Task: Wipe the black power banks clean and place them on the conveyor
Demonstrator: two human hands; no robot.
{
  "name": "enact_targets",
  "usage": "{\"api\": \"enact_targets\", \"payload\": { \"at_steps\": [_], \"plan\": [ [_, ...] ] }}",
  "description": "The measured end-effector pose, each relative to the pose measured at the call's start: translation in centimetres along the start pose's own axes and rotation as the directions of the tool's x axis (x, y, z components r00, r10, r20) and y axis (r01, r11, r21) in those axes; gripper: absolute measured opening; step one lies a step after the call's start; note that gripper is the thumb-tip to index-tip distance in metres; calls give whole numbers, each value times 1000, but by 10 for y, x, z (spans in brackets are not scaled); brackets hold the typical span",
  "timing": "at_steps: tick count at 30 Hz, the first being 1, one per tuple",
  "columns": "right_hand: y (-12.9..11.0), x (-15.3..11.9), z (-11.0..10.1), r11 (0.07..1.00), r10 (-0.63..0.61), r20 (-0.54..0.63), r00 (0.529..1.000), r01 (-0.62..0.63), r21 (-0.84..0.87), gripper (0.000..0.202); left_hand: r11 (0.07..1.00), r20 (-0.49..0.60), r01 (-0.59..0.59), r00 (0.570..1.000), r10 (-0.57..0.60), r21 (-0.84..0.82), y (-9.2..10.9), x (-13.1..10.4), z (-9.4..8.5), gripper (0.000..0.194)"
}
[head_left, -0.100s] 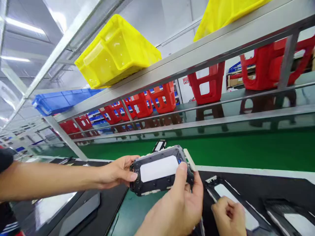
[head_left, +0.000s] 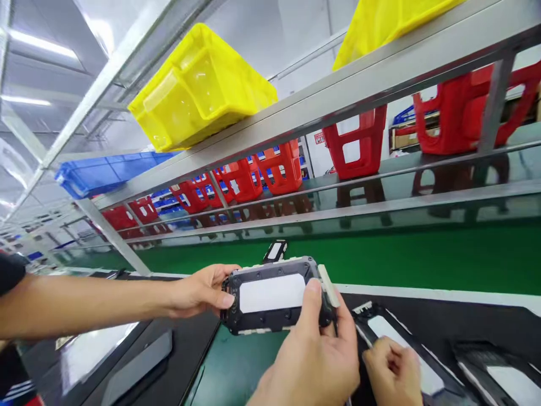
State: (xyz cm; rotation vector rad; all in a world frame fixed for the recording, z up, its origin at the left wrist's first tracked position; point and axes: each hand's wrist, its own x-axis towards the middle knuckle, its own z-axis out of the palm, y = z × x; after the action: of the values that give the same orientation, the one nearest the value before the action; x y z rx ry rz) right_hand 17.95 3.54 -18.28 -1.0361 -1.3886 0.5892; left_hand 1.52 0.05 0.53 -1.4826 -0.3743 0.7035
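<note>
In the head view, my left hand (head_left: pixel 308 349) grips the right end of a black, phone-like case (head_left: pixel 253 321) with a white rectangle. Its thumb lies on the face and its fingers wrap behind. A pale strip (head_left: pixel 328 286) sticks out along the case's right edge. Another person's hand (head_left: pixel 207 290) reaches in from the left and holds the case's left end. Lower right, my right hand (head_left: pixel 395 369) is curled over the edge of a second black case (head_left: pixel 418 358) with a white panel; what its fingers hold, if anything, is hidden.
Another black case (head_left: pixel 507 378) lies far right. A small case (head_left: pixel 275 251) rests on the green belt (head_left: pixel 401 259). At lower left are a grey flat piece (head_left: pixel 139 369) and a white sheet (head_left: pixel 95 352). Yellow bins (head_left: pixel 203 90) stand on the rail above; red baskets (head_left: pixel 359 146) stand behind.
The held case has tilted closer to level, its right end lower. My left hand has shifted slightly right with it. My right hand looks unchanged.
</note>
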Motion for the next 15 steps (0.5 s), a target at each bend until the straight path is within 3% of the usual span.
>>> {"api": "enact_targets", "payload": {
  "at_steps": [6, 9, 12, 15],
  "plan": [
    [-5, 4, -4, 999, 1, 28, 1000, -2, 46, 59, 980, 46, -197, 979, 198, -22, -21, 7, -10, 44],
    [-2, 5, -5, 999, -2, 48, 999, 0, 47, 59, 951, 71, -301, 953, 296, 73, -20, 6, -9, 45],
    [1, 5, -6, 999, 11, 70, 997, -13, 31, 57, 944, 74, -266, 964, 256, 193, -9, 4, -7, 45],
    [3, 4, -6, 1000, 10, 64, 998, -10, 5, 56, 969, 75, -229, 972, 223, 88, 1, 5, -5, 43]
  ]
}}
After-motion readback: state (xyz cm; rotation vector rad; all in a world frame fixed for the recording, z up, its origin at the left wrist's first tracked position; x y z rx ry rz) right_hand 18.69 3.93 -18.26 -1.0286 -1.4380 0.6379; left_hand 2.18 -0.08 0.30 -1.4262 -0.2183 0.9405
